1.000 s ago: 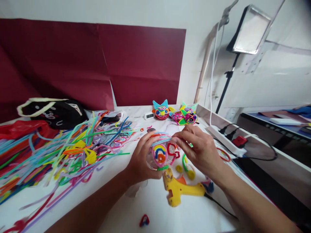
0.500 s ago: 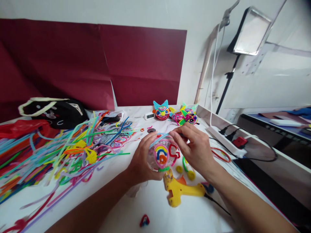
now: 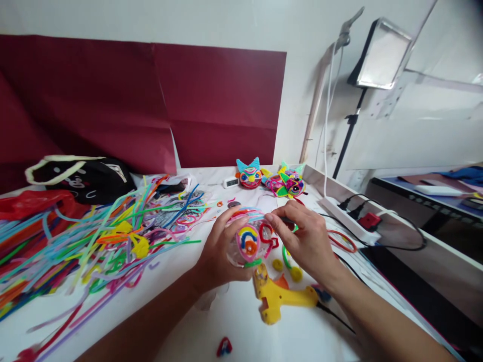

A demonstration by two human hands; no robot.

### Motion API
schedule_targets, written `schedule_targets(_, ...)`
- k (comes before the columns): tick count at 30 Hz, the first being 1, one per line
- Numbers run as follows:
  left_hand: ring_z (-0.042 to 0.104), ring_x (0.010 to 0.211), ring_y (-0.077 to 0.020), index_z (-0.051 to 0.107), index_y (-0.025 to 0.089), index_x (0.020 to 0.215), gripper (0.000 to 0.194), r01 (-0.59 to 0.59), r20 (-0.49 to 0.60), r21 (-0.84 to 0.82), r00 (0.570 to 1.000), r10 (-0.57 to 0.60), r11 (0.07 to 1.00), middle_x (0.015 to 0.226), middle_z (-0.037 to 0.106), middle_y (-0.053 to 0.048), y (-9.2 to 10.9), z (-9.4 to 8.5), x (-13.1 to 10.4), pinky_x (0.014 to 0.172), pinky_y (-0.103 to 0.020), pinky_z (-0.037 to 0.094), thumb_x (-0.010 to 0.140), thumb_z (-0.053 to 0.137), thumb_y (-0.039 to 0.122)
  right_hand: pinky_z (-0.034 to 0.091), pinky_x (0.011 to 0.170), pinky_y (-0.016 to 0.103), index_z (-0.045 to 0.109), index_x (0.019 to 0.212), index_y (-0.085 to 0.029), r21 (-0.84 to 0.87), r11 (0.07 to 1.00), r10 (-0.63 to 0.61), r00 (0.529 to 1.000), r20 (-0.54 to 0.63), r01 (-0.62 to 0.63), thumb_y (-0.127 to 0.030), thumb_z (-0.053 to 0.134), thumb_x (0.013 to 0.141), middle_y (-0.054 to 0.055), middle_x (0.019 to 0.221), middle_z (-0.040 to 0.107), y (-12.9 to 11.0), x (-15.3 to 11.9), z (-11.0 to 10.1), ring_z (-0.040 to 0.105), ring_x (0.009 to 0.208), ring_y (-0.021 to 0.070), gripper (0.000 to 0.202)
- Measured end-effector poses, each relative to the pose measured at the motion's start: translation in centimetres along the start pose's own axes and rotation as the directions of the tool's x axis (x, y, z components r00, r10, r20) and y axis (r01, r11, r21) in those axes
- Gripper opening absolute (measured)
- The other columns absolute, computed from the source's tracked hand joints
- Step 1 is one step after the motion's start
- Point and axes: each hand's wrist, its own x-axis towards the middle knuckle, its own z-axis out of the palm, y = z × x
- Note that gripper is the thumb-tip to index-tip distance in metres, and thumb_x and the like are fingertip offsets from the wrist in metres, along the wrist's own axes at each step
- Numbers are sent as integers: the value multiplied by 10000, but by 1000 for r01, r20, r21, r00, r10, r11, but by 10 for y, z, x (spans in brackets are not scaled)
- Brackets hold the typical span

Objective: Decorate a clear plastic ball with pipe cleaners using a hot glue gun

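Observation:
My left hand is closed around a clear rounded plastic piece decorated with pipe cleaners. On its front sit a pink-edged rainbow shape with an orange coil, a red bent outline and a green strip. A light blue pipe cleaner lies across the top, a left fingertip or thumb against it. My right hand pinches its right end between thumb and forefinger. Just below the hands lies a yellow glue gun, its nozzle end partly hidden.
Loose pipe cleaners cover the left side. Two finished colourful animal heads and a small white timer stand behind. A power strip with cords is at right. A small red-and-blue piece lies in front.
My left thumb or finger has shifted up over the light blue pipe cleaner, and red and pink strands show on top. The right hand has barely moved, still pinching. The view shifted slightly.

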Motion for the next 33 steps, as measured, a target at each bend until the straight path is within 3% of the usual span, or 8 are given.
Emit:
schedule_targets(8, 497, 1302, -400, 398, 211, 1390, 882, 12, 8, 19, 1000, -13, 1000, 1417, 448, -218, 0, -2, 0, 1059, -604, 433, 616, 803, 328, 449, 628, 264, 661, 754, -192, 86, 993, 82, 996, 19, -84, -258, 602, 917, 13, 683, 644, 3, -4, 2, 593, 641, 136, 186)
schedule_targets(15, 498, 1304, -391, 428, 212, 1347, 811, 3, 7, 9, 1000, -3, 1000, 1398, 462, -213, 3, -4, 6, 1010, -579, 482, 623, 787, 282, 432, 610, 265, 675, 732, -181, 229, 923, 293, 951, 98, -308, -355, 626, 884, 24, 692, 668, 5, -5, 1, 575, 630, 140, 236)
schedule_targets(22, 534, 1262, -390, 426, 246, 1354, 829, 21, -37, 24, 999, -20, 999, 1401, 480, -190, 1, -2, 6, 977, -576, 501, 618, 792, 352, 384, 530, 252, 656, 705, -178, 463, 692, 471, 832, 293, -554, -477, 683, 800, -6, 609, 615, 11, -5, 4, 499, 548, 122, 316)
schedule_targets(27, 536, 1261, -397, 428, 244, 1352, 835, 36, -42, 9, 998, -35, 999, 1420, 473, -190, 1, -3, 4, 968, -574, 503, 610, 795, 356, 369, 522, 249, 642, 639, -164, 563, 526, 529, 763, 371, -638, -483, 810, 644, -19, 577, 577, 11, 0, 4, 455, 532, 105, 360)
schedule_targets(33, 517, 1285, -394, 426, 235, 1343, 829, 26, -51, -22, 998, -27, 999, 1429, 464, -194, 5, -4, 7, 976, -578, 500, 615, 805, 348, 360, 520, 242, 640, 630, -156, 614, 391, 547, 709, 444, -686, -446, 864, 574, -36, 553, 558, 10, 1, 3, 439, 517, 88, 370)
